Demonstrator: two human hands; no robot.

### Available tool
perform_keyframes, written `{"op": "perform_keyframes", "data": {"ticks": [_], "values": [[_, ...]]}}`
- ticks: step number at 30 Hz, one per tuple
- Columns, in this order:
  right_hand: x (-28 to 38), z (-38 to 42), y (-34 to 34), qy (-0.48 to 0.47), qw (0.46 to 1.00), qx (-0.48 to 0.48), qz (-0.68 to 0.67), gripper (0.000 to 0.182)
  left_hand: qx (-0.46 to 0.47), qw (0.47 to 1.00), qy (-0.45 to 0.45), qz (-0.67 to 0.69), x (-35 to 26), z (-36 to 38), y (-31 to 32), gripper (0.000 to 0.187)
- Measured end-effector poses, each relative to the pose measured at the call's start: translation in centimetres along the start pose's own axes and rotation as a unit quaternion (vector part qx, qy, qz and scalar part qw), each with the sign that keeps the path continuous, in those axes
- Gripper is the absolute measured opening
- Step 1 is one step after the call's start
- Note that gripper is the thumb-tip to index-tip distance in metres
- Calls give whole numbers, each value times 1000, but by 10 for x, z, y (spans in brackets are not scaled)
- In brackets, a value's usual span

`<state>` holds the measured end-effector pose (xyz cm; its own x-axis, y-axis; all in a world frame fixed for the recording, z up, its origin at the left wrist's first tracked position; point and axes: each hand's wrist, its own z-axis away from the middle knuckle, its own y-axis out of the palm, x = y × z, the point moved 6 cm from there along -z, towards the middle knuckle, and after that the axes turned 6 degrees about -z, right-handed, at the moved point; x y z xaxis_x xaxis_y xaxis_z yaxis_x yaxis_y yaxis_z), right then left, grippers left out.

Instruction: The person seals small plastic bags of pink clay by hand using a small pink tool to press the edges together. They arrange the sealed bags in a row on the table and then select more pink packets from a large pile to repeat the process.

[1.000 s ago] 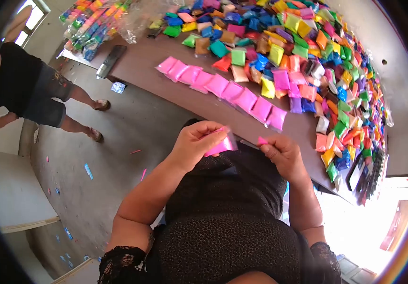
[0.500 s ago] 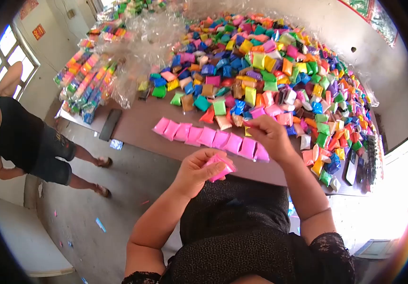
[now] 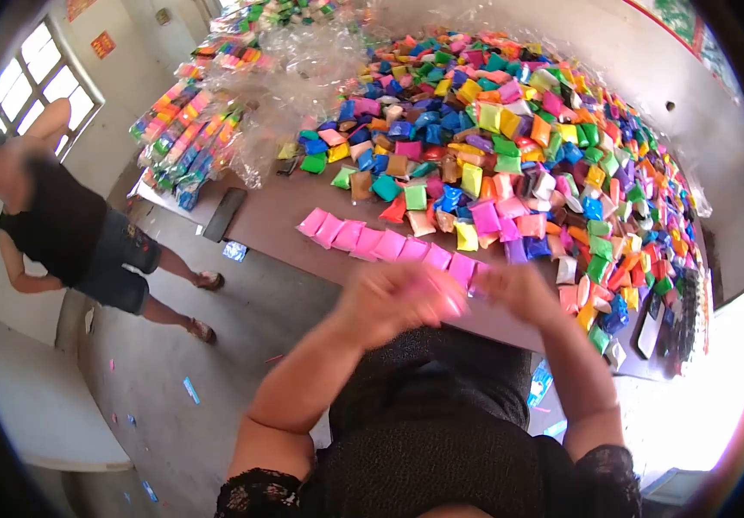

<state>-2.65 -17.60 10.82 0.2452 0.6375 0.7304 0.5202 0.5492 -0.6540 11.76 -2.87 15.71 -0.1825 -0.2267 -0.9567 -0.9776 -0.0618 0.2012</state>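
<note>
Two hands meet over one pink packet at the table edge.

Our left hand [image 3: 389, 298] has its grip closed around the pink packet [image 3: 441, 298]; our right hand [image 3: 519, 289] sits just beside it, too blurred for us to tell its grip. We judge the packet is being readied; next it needs laying at the near end of the pink row [image 3: 380, 242] on the table [image 3: 281, 211], before the mixed heap [image 3: 519, 129].
</note>
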Motion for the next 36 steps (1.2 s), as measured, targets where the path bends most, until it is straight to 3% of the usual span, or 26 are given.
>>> {"op": "perform_keyframes", "data": {"ticks": [2,4,5,6,7,8,9,10,12,13,15,16,17,18,19,20,21,22,23,25,26,27,28,30,32,36], "values": [[42,30,23,76,969,122,-200,22,-81,994,-58,-41,24,-24,-56,18],[15,-3,-2,-15,984,-92,-151,24,-152,977,-117,-88,39,-16,-60,17],[6,-29,-20,76,937,-162,-301,21,-32,985,-130,-104,46,-6,-11,16],[-11,-52,-35,96,949,-197,-226,18,93,978,-149,-116,48,4,25,15],[-58,-54,-17,61,984,-101,-137,20,101,975,-157,-121,38,4,29,15],[-96,-53,3,26,999,-7,-43,22,86,981,-22,-173,9,-3,27,17],[-76,-24,21,-8,993,61,-102,24,70,966,119,-217,-19,-11,21,18],[-37,16,41,-42,978,135,-156,27,-41,987,62,-140,-22,-29,-15,21],[60,44,29,92,951,212,-204,27,-164,976,-24,-144,-19,-68,-77,17],[51,40,23,90,952,212,-201,27,-113,982,-32,-149,20,-74,-83,18],[51,14,-32,-183,957,-77,-213,20,-16,971,-117,-208,64,-59,-31,18],[43,-11,-58,-97,960,-174,-199,20,25,947,-190,-257,68,-32,16,18],[36,-34,-83,-12,947,-266,-181,23,114,956,-136,-232,59,-15,51,18],[4,-50,-80,44,958,-185,-213,20,201,954,-80,-206,50,-4,73,19],[-25,-42,-55,-79,992,-97,31,17,195,955,-76,-212,39,-6,65,19],[-44,-17,-14,-200,940,-5,276,15,135,974,0,-182,11,-13,44,16],[-20,16,-1,-149,987,35,50,14,67,984,76,-148,-16,-16,19,14],[0,47,25,-45,980,147,-124,17,-61,998,-17,-24,-24,-26,-25,13],[34,61,34,53,944,249,-209,19,-95,995,-7,-36,-17,-19,-42,13],[50,76,63,55,929,303,-204,20,-71,965,-63,-245,35,-16,-63,16],[46,70,63,2,956,222,-192,18,-52,934,-102,-339,58,-16,-65,18],[42,68,58,-40,973,135,-184,16,-3,939,-144,-312,84,-1,-37,21],[39,72,58,-43,969,152,-190,16,68,931,-95,-346,99,8,-12,23],[22,75,49,83,919,131,-363,10,50,942,-119,-310,120,11,-9,24],[17,76,41,79,933,127,-326,10,-64,983,-162,-50,130,8,-27,25],[-1,78,16,112,960,-17,-256,14,-145,978,-151,18,97,5,-12,23]]}}
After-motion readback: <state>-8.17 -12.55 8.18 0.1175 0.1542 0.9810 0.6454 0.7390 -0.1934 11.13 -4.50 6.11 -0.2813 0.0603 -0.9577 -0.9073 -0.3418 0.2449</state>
